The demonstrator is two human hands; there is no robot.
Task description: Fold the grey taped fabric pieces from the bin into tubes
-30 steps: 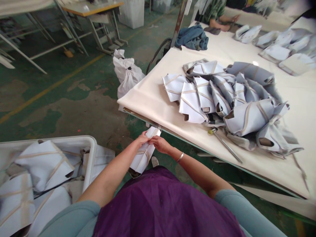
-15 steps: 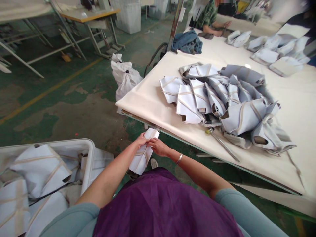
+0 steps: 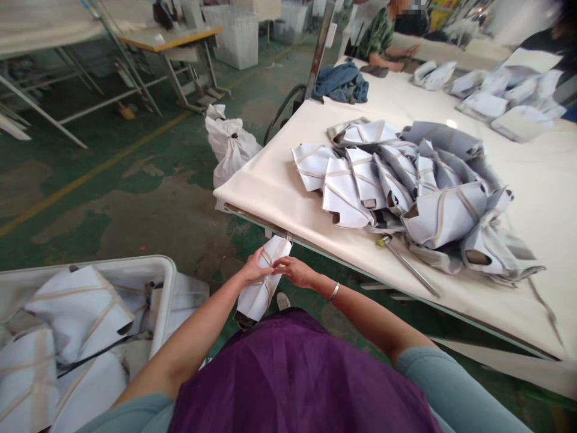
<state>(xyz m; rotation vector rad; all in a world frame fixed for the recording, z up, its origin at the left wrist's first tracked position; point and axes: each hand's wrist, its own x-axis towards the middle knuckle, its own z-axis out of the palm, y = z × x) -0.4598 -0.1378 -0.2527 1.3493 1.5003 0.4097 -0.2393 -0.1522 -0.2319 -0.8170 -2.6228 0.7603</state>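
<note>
In front of my waist, beside the table edge, is a white bundle [image 3: 255,299] of folded stiff sheets, bound crosswise with a beige strap [image 3: 267,257]. My left hand [image 3: 255,266] grips the bundle from its left side, thumb on top. My right hand [image 3: 295,270], a silver bracelet at its wrist, has its fingers bent and closed at the strap's crossing on the bundle's upper face. Exactly what those fingertips pinch is too small to make out. The bundle's far end is close to the table's underside edge.
A pile of similar strapped bundles [image 3: 444,210] lies on the cream-covered table [image 3: 270,180]. Near its edge is a metal rod [image 3: 412,267] with a yellowish end. A white bin [image 3: 167,282] at left holds more bundles. Beyond are a white sack [image 3: 234,150], blue cloth [image 3: 342,82] and a seated person.
My left hand has shifted slightly left and down along the bundle, opening a small gap from the right hand. The right hand stays at the strap, moved slightly. The view has shifted a little.
</note>
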